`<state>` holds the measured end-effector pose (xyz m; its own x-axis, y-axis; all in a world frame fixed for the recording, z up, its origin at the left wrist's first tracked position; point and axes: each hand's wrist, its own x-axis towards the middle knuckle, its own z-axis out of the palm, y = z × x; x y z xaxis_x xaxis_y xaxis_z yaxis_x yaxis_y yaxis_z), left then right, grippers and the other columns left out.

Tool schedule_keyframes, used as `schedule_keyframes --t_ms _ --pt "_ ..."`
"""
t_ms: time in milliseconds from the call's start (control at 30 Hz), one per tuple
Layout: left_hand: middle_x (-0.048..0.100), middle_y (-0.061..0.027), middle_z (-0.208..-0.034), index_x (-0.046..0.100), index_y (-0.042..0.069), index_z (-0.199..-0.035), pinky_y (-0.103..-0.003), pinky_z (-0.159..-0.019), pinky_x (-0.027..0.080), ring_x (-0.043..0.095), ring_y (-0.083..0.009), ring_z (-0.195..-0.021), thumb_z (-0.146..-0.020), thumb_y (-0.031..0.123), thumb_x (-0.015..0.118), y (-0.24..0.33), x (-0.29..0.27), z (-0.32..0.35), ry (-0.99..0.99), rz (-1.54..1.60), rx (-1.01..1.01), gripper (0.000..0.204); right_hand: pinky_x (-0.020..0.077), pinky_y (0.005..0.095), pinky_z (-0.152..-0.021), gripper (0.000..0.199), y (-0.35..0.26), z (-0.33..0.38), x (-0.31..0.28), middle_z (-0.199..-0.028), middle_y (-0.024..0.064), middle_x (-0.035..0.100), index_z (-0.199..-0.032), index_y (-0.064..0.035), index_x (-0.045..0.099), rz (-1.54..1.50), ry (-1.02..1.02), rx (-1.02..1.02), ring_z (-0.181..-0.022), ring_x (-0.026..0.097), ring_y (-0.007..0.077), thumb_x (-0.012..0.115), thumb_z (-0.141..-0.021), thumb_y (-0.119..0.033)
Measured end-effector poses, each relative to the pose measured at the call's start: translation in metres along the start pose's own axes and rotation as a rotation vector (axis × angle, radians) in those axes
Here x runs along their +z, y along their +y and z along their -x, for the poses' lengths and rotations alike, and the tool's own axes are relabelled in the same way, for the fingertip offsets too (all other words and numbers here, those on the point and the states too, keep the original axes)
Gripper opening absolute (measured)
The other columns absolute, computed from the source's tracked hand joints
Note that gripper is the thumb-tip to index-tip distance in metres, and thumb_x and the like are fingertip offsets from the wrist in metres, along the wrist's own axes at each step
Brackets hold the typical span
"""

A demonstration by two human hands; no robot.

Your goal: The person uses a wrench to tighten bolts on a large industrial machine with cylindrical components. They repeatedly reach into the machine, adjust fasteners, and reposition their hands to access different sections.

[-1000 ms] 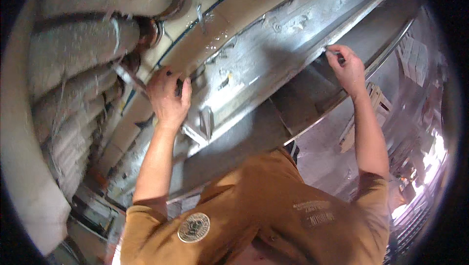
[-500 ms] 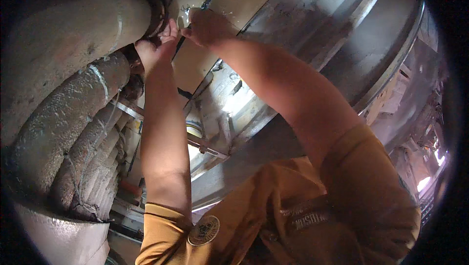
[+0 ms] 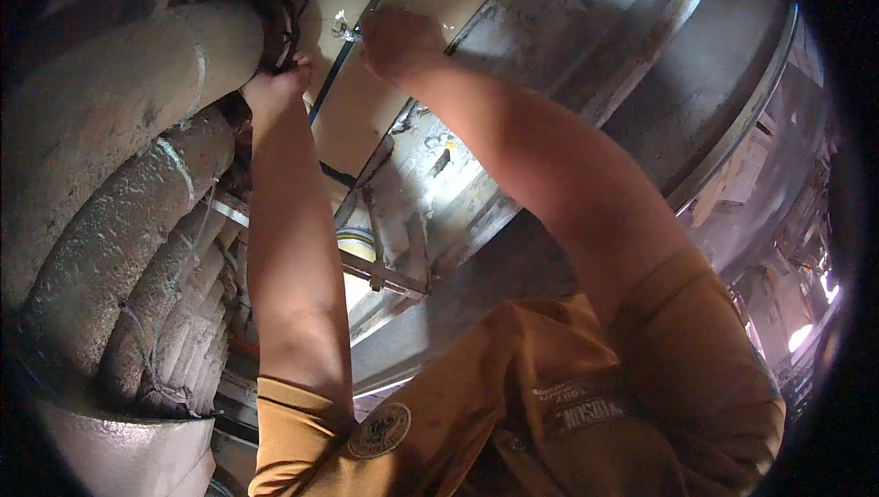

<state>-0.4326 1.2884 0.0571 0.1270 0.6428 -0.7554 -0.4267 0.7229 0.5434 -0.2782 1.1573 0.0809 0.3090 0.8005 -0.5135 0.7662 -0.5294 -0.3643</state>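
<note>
Both my arms reach up to the upper middle of the head view. My left hand (image 3: 277, 85) is closed, its fingers curled beside a dark curved band (image 3: 282, 32) at the end of the large pipes. Whatever its fingers grip is hidden. Against the beige panel (image 3: 362, 99), my right hand (image 3: 401, 47) is also closed, its back in shadow. A small shiny metal piece (image 3: 344, 28) shows just left of its fingers; whether the hand holds it I cannot make out. A dark strip (image 3: 337, 71) runs slantwise across the panel between the two hands.
Thick, rough grey pipes (image 3: 119, 232) curve down the left side. Broad ribbed metal (image 3: 586, 35) slopes across the upper right. A narrow metal bracket (image 3: 394, 279) crosses below my hands, with a pale yellow rounded object (image 3: 355, 243) behind it.
My left hand has moved left and slightly down, away from the right hand, and its raised fingers have curled in. My right hand stays near the same spot. The view has shifted slightly.
</note>
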Motion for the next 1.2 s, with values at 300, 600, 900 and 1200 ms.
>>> schedule_keyframes --t_ms 300,600,900,1200 --pt "0.062 0.0019 -0.105 0.06 0.017 -0.106 -0.031 -0.053 0.034 0.052 -0.0187 -0.08 -0.085 0.036 0.053 -0.009 -0.008 -0.016 0.079 0.005 0.159 0.03 0.0487 0.0349 -0.075 0.026 0.016 0.018 0.011 -0.091 0.0146 0.064 -0.102 -0.0064 0.059 -0.435 0.275 -0.319 -0.089 0.063 0.0284 0.058 -0.083 -0.023" --pt "0.06 -0.0024 -0.101 0.057 0.012 -0.107 -0.035 -0.055 0.038 0.051 -0.0204 -0.076 -0.084 0.032 0.058 -0.016 0.02 0.016 0.175 0.029 0.248 0.03 0.0486 0.0413 -0.08 0.018 -0.034 0.027 0.008 -0.099 0.0138 0.062 -0.095 -0.009 0.062 -1.023 0.138 -0.374 -0.093 0.06 0.0321 0.048 -0.086 -0.018" --pt "0.058 -0.0063 -0.111 0.054 0.006 -0.115 -0.039 -0.072 0.048 0.055 -0.0246 -0.092 -0.086 0.024 0.059 -0.016 -0.025 -0.021 0.138 -0.201 0.423 0.035 0.0455 0.0491 -0.082 0.037 -0.06 0.03 0.006 -0.094 0.0213 0.062 -0.093 -0.0028 0.055 -0.891 0.065 -0.145 -0.091 0.058 0.041 0.032 -0.094 -0.031" --pt "0.055 -0.0086 -0.118 0.05 0.002 -0.122 -0.036 -0.083 0.046 0.054 -0.025 -0.101 -0.087 0.024 0.057 -0.021 -0.009 -0.012 0.166 -0.153 0.474 0.042 0.0441 0.0474 -0.079 0.037 -0.064 0.027 0.009 -0.089 0.0244 0.06 -0.091 0.0005 0.053 -0.921 0.068 -0.08 -0.089 0.056 0.0423 0.036 -0.094 -0.032"
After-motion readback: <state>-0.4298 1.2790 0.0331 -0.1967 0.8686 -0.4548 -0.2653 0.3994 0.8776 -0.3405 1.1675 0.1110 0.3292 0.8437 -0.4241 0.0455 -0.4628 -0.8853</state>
